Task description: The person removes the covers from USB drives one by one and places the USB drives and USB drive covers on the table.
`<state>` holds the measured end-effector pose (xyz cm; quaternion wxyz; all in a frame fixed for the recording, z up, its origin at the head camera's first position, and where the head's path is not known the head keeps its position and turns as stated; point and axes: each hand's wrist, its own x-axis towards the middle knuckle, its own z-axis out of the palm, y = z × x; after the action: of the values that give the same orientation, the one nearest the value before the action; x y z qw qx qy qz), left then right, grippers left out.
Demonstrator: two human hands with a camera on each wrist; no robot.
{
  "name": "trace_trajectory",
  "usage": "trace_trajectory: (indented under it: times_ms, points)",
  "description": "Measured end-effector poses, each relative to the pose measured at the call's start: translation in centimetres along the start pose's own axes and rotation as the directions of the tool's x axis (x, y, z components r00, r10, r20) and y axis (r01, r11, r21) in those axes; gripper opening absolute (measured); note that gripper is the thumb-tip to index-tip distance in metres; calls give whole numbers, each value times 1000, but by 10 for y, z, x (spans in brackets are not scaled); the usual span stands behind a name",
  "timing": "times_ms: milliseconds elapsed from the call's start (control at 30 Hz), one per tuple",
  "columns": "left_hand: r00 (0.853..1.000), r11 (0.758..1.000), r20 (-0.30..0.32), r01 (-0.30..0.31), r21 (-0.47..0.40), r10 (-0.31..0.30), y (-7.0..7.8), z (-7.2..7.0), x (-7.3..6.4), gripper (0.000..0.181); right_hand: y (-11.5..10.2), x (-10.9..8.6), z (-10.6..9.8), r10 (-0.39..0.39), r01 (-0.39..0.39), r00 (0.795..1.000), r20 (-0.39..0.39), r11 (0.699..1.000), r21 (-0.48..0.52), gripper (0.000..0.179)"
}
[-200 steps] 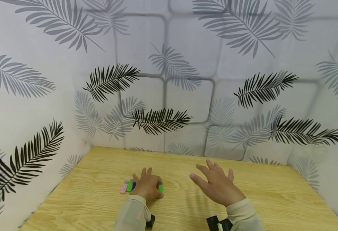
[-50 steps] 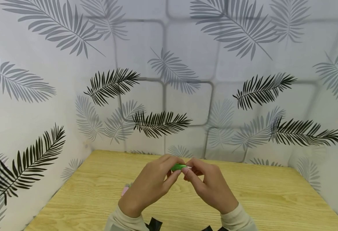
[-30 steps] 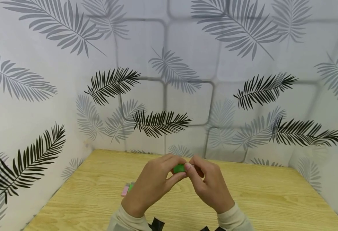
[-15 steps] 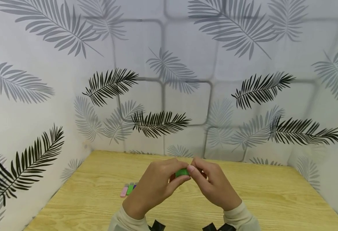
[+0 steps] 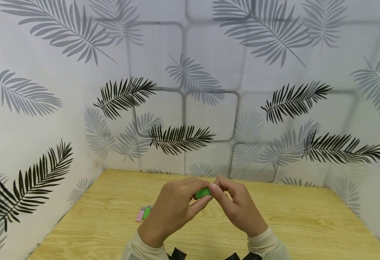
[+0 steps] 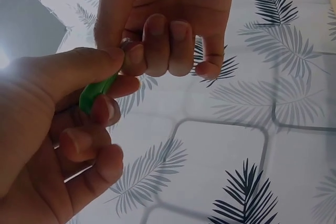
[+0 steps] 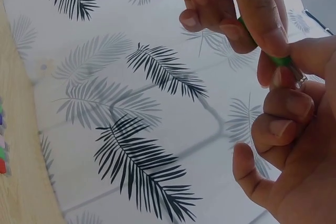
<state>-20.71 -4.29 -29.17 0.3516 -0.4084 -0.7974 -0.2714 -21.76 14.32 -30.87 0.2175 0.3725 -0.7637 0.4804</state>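
Note:
Above the middle of the table, my left hand (image 5: 173, 206) holds a small flat green piece with a clear, shiny end (image 5: 202, 193) between thumb and fingers. From the other side my right hand (image 5: 240, 206) pinches its end with thumb and index finger. The left wrist view shows the green body (image 6: 94, 94) sticking out below the left thumb. In the right wrist view the shiny end (image 7: 300, 81) shows between the right fingers. At the left on the table lie a pink piece (image 5: 140, 214) and another green piece (image 5: 147, 212), both with greyish clear tops, side by side.
The wooden table (image 5: 290, 216) reaches back to a wall covering (image 5: 209, 155) with a leaf pattern. The left forearm partly hides the row of small pieces. More coloured ones show at the left edge of the right wrist view, among them a red piece (image 7: 2, 167).
My left hand has lifted the green piece from the table row, and my right hand, spread out earlier, has come in to pinch its end. Over the last second both hands shift only slightly.

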Motion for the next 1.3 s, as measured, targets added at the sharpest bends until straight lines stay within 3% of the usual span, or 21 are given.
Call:
trace_trajectory:
  times_ms: [167, 300, 467, 600, 700, 867, 1000, 1133, 1300]
  points:
    - [998, 1000, 70, 4, 10, -5, 1, -1, 0, 10, 1, -2, -2, 4, -5, 1000, 24, 1000, 23, 25]
    - [989, 994, 150, 19, -105, -3, -2, -4, -2, 8, 1, -3, -4, 14, -19, 995, 96, 998, 54, 27]
    - [968, 944, 251, 71, -323, 13, -6, -8, -4, 7, 1, -5, -10, -29, -9, 973, 229, 987, 161, 28]
    - [964, 914, 264, 73, -400, 38, -7, -8, -4, 8, 0, -6, -12, -51, -12, 959, 280, 976, 218, 28]
    - [972, 924, 233, 63, -378, 29, -5, -7, -3, 7, -1, -6, -12, -51, -2, 965, 258, 979, 204, 28]
    - [985, 950, 166, 97, -297, -49, -3, -4, -3, 5, -3, -3, -6, -31, 20, 992, 126, 996, 89, 26]
    - [985, 941, 158, 116, -318, -68, -3, -4, -3, 5, -4, -2, -3, -51, 45, 996, 74, 996, 72, 25]
    - [980, 907, 201, 84, -412, 1, -4, -7, -4, 4, -6, -3, -6, -63, 44, 989, 131, 989, 142, 27]
    - [961, 829, 269, 96, -550, 67, -5, -11, -5, 5, -11, -5, -11, -86, 45, 975, 203, 979, 198, 28]
